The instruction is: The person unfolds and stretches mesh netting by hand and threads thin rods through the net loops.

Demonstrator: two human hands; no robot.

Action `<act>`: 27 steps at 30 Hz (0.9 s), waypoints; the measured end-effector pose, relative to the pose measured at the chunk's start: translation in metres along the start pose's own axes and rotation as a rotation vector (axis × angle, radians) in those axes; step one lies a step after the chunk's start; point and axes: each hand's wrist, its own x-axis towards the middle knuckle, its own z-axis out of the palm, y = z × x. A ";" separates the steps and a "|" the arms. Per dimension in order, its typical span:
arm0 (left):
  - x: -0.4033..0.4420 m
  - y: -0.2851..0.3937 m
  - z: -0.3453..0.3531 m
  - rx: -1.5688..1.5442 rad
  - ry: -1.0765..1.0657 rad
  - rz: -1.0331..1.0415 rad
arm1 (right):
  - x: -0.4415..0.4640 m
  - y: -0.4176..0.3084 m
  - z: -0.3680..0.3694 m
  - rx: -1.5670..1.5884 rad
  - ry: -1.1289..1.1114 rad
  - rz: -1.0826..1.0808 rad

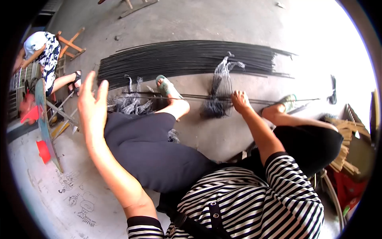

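My left hand [92,111] is raised at the left with its fingers stretched apart and nothing in it. Over the floor between my knees, my right hand [241,102] is closed around a few long thin black rods [191,96], which run roughly level across my view. Just left of that hand, a bunch of dark and pale netting [217,108] hangs about the rods and reaches the floor. More crumpled netting [133,104] lies near my left foot. Beyond my feet, a wide layer of black rods [179,59] is spread on the floor, with pale netting strands overlapping it.
Another person [47,59] sits at the far left beside a small table [41,103] with red plastic pieces [43,152]. A wooden stool [71,44] stands behind them. Wooden slats [346,139] are piled at the right. Drawings [85,207] mark the floor at lower left.
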 end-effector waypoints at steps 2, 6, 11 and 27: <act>0.001 0.010 0.000 -0.074 -0.091 -0.006 | -0.002 -0.008 0.001 -0.015 0.008 -0.015; 0.005 0.028 0.001 -0.089 -0.186 0.009 | 0.007 0.005 -0.005 0.294 -0.038 0.089; 0.003 0.042 -0.001 -0.146 -0.280 0.005 | 0.037 0.040 -0.069 0.515 0.114 0.120; 0.001 0.121 0.000 -0.135 -0.441 0.288 | 0.057 0.221 -0.455 0.414 0.663 -0.002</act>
